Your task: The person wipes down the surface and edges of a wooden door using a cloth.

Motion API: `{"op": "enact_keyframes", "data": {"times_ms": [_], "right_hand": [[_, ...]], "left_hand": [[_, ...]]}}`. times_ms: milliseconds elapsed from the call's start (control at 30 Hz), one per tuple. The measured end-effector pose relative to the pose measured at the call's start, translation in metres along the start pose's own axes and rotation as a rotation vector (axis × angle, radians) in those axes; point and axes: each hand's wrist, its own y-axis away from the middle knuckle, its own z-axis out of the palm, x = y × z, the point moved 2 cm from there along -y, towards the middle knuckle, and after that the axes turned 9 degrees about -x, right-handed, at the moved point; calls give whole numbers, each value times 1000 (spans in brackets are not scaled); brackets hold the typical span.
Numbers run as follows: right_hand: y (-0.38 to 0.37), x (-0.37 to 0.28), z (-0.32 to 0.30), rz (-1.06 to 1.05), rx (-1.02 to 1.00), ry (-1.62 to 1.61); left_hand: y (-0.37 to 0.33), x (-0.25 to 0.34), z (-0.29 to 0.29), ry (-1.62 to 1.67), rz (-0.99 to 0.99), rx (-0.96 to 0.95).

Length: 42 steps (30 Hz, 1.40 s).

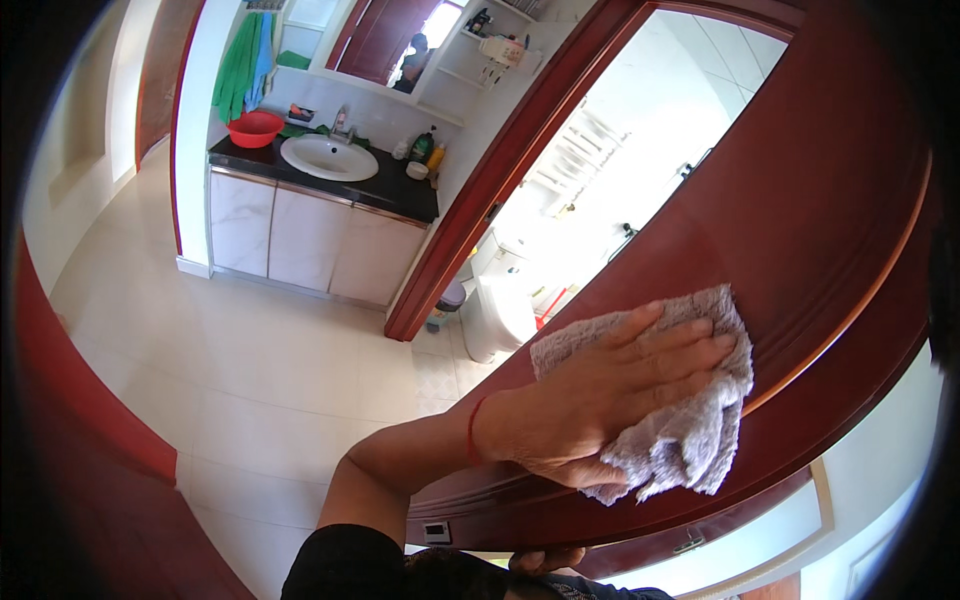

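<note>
Cloth (690, 445), one, greyish mauve: spread and bunched under the left hand (585, 400), against the face of a dark red door (800, 240), beside its curved moulding

Left hand: laid over the cloth, back outward, fingers slightly apart, thumb lower and set off from them; not clenched. Red cord (473, 430) at the wrist, black sleeve (340, 560) above the elbow

Right hand (545, 560): apparently the skin-toned part at the lower edge, by the door's rim; mostly hidden, so finger state and grip cannot be told

Risks, as judged: cloth held by palm pressure alone could slide or drop if the hand lifts. Loose folds at its lower end could snag on the raised moulding (850, 318). The door, if unlatched and unsteadied, could swing under uneven pressure; fingers near its rim could then be pinched. Bare fingertips beyond the fabric could smudge the gloss

Materials and shapes: cloth thick, plush, ribbed toward the upper edge, crumpled below. Door smooth, apparently varnished wood, its straight lines bowed by the lens. Door frame (533, 145) in matching red-brown. Floor (270, 370) of pale, glossy tile. Countertop (400, 192) black and polished, over white marbled cabinet fronts (305, 235). Basin (330, 160) oval, white, glazed; bowl (255, 129) round, red, probably plastic
</note>
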Motion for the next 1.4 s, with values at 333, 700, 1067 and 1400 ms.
{"op": "enact_keyframes", "data": {"times_ms": [333, 700, 1067, 1400], "right_hand": [[-11, -2, 6, 6, -8, 36], [-23, 1, 10, -11, 7, 89], [-27, -1, 5, 1, -7, 69], [5, -10, -13, 61, -35, 70]], "left_hand": [[-53, 4, -7, -50, 187, 178], [-151, -17, -57, -226, 268, 201], [-215, -46, -108, -292, 3, 430], [-25, -32, -15, -97, -73, 206]]}}
